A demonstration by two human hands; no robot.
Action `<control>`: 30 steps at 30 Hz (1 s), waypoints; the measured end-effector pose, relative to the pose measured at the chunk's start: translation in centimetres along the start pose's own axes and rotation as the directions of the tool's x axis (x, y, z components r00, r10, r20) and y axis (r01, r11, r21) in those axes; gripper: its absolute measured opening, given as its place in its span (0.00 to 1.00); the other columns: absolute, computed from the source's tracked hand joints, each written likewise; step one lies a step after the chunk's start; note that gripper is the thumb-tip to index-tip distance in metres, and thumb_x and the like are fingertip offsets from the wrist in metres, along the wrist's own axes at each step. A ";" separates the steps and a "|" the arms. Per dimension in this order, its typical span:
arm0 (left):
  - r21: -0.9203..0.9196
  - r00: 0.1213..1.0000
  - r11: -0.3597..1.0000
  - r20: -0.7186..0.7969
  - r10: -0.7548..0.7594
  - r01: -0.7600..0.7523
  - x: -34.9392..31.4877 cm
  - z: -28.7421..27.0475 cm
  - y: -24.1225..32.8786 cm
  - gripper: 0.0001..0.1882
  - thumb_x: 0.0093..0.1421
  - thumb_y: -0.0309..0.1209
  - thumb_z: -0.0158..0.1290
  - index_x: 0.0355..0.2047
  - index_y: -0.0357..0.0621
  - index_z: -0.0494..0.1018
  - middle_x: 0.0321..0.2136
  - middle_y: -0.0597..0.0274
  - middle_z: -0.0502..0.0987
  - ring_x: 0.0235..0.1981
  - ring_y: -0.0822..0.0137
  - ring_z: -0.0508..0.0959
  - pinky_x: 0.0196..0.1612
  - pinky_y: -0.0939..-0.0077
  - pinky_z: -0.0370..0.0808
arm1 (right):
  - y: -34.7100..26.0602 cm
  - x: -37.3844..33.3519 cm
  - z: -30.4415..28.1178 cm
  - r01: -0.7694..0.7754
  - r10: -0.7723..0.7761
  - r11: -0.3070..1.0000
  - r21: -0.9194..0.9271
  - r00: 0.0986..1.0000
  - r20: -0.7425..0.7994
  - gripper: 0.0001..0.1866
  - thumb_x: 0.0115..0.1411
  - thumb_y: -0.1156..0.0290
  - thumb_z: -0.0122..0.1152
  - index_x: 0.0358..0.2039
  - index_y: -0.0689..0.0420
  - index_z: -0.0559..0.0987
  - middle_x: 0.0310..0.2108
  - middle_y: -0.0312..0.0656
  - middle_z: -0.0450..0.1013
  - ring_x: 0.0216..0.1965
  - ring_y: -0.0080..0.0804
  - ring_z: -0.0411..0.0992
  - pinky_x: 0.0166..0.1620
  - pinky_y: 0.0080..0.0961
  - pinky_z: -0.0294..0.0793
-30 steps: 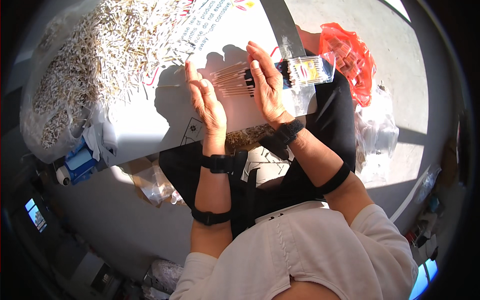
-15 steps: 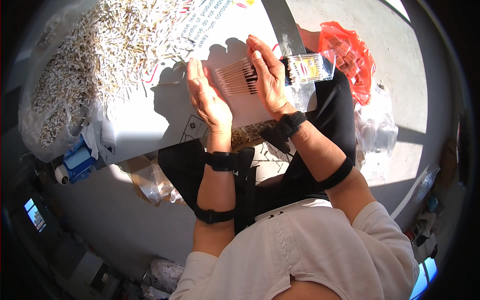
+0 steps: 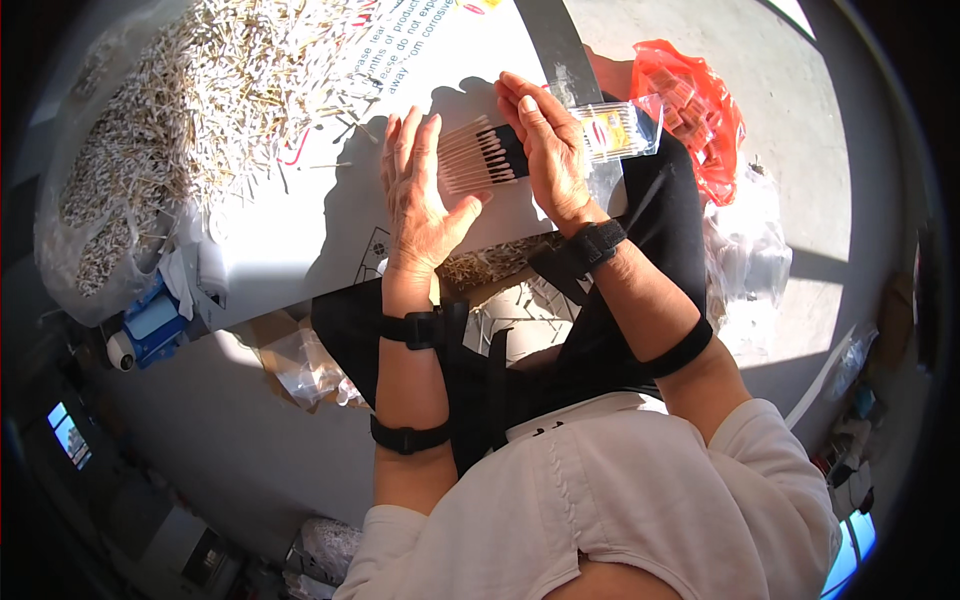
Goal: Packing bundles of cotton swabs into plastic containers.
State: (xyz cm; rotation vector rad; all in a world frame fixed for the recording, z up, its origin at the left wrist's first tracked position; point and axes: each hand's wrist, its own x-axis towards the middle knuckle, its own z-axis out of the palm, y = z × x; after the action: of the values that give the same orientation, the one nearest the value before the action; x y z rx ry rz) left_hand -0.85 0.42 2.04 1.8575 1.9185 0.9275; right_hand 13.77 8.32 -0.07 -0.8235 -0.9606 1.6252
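Note:
A flat row of wooden-stick cotton swabs [image 3: 465,160] with black tips on their right ends lies on the white printed board [image 3: 280,250], between my hands. My left hand [image 3: 415,210] is open at the row's left end, fingers spread and thumb pointing right below the sticks. My right hand [image 3: 558,160] stands on edge by the black-tipped end, its fingers stretched out; contact with the tips cannot be made out. Just right of it, at the board's edge, lies a clear packet of cotton swabs [image 3: 615,132] with a yellow label, partly covered by that hand.
A big heap of loose cotton swabs [image 3: 210,110] spills from a clear plastic bag [image 3: 60,230] on the left. Below it sits a blue-and-white pack [image 3: 155,325]. To the right are a red plastic bag [image 3: 725,110] with small packs and a clear bag [image 3: 745,250].
My left hand has turned from edge-on to palm down, spreading its fingers and thumb. My right hand has shifted slightly right, uncovering more of the black tips.

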 end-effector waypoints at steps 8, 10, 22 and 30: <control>0.178 0.992 0.979 0.099 0.081 -0.097 0.8 0.4 -0.5 0.41 0.42 0.28 0.66 0.59 0.40 0.64 0.63 0.52 0.62 0.68 0.47 0.54 0.69 0.53 0.51 | 0.0 -0.8 0.4 -0.022 0.023 1.000 -0.020 0.999 0.037 0.22 0.72 0.66 0.46 0.60 0.66 0.67 0.61 0.49 0.65 0.63 0.36 0.63 0.68 0.30 0.59; 0.166 0.990 0.979 0.103 0.101 -0.117 0.6 0.7 -0.6 0.41 0.42 0.29 0.66 0.59 0.40 0.65 0.63 0.52 0.62 0.68 0.47 0.54 0.69 0.52 0.51 | 0.0 -0.8 0.3 -0.015 0.016 0.999 -0.040 0.999 0.038 0.22 0.72 0.66 0.46 0.60 0.65 0.68 0.60 0.48 0.66 0.63 0.35 0.63 0.68 0.30 0.59; -0.635 0.931 0.760 -0.182 -0.318 0.135 1.4 3.6 0.7 0.35 0.70 0.51 0.40 0.68 0.40 0.52 0.68 0.50 0.54 0.70 0.58 0.52 0.69 0.62 0.51 | 1.1 -1.5 1.5 0.078 -0.070 0.985 -0.152 0.996 0.056 0.23 0.72 0.64 0.46 0.62 0.64 0.66 0.64 0.47 0.62 0.66 0.33 0.57 0.69 0.29 0.54; -0.752 0.928 0.649 -0.155 -0.340 0.112 1.4 3.3 0.9 0.35 0.70 0.51 0.41 0.67 0.37 0.54 0.67 0.53 0.56 0.68 0.63 0.55 0.68 0.67 0.52 | 1.3 -1.6 1.1 0.071 -0.069 0.993 -0.097 0.997 0.027 0.22 0.72 0.65 0.46 0.61 0.64 0.67 0.64 0.47 0.62 0.66 0.33 0.58 0.69 0.29 0.54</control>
State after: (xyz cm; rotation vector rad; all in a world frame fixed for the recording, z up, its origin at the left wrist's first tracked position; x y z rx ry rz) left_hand 1.78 2.50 0.43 1.0094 1.4947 1.6382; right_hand 12.60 6.40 -0.71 -0.8291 -1.0816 1.5406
